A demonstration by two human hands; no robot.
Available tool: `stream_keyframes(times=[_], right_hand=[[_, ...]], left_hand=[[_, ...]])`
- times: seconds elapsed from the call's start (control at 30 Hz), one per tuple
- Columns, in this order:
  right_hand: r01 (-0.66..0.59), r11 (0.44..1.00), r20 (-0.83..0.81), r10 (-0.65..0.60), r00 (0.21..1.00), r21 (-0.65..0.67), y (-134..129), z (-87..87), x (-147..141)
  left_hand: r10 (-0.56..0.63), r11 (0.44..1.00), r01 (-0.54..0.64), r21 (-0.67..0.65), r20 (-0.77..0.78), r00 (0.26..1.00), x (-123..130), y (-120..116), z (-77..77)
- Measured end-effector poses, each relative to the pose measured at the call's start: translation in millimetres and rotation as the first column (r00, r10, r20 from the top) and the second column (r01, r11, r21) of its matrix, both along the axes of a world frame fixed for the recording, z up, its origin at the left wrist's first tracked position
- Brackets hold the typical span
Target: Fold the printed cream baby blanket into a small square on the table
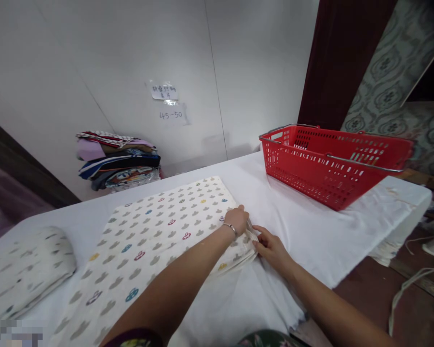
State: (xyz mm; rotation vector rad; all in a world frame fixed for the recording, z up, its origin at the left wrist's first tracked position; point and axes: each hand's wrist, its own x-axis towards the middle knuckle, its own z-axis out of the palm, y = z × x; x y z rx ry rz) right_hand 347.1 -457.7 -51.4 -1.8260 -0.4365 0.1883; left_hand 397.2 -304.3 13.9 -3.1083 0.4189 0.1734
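A white cloth (159, 241) printed with grey mouse-head shapes and small coloured motifs lies spread in folded layers on the table. My left hand (237, 220), with a bracelet at its wrist, is closed on the cloth's right edge, where the fabric bunches up. Just to the right, my right hand (273, 246) pinches the same edge near the front corner between thumb and fingers. Part of what the left fingers grip is hidden beneath that hand. At the far left lies a second folded white cloth (32, 265) with dark and grey marks.
A red plastic basket (318, 168) with metal handles stands at the table's back right. Several folded fabrics form a pile (119, 159) behind the table at the left. Handwritten paper signs (171, 114) hang on the wall. A pale cable (401, 294) runs along the floor at right.
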Motion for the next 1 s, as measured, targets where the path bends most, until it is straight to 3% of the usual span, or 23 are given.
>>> stream_keyframes(times=[0.17, 0.27, 0.47, 0.73, 0.87, 1.0], right_hand=[[-0.007, 1.000, 0.007, 0.007, 1.000, -0.012, -0.5, 0.1, -0.1], [0.019, 0.999, 0.004, -0.018, 1.000, -0.028, -0.6, -0.6, 0.1], [0.055, 0.997, -0.033, -0.057, 0.998, -0.052, 0.8, -0.2, 0.5], [0.063, 0.996, -0.023, -0.064, 0.998, -0.056, 2.0, -5.0, 2.8], [0.058, 0.997, -0.004, -0.059, 0.998, -0.050, 1.7, -4.9, 2.6], [0.051, 0.996, 0.014, -0.050, 0.999, -0.074, 1.0, -1.5, 0.4]], left_hand=[[-0.131, 0.991, 0.132, 0.009, -0.054, 0.990, 11.4, 3.0, 9.6], [-0.219, 0.976, 0.219, 0.000, 0.003, 0.976, 12.9, 6.4, 17.5], [-0.191, 0.979, 0.198, -0.058, 0.103, 0.976, 10.6, 9.5, 10.6], [-0.027, 0.985, 0.033, -0.172, 0.033, 0.999, 6.7, 0.0, -14.4], [0.161, 0.951, -0.148, -0.271, 0.026, 0.987, 2.3, -0.6, -16.5], [0.411, 0.870, -0.396, -0.295, -0.012, 0.911, 1.8, -0.3, -14.2]])
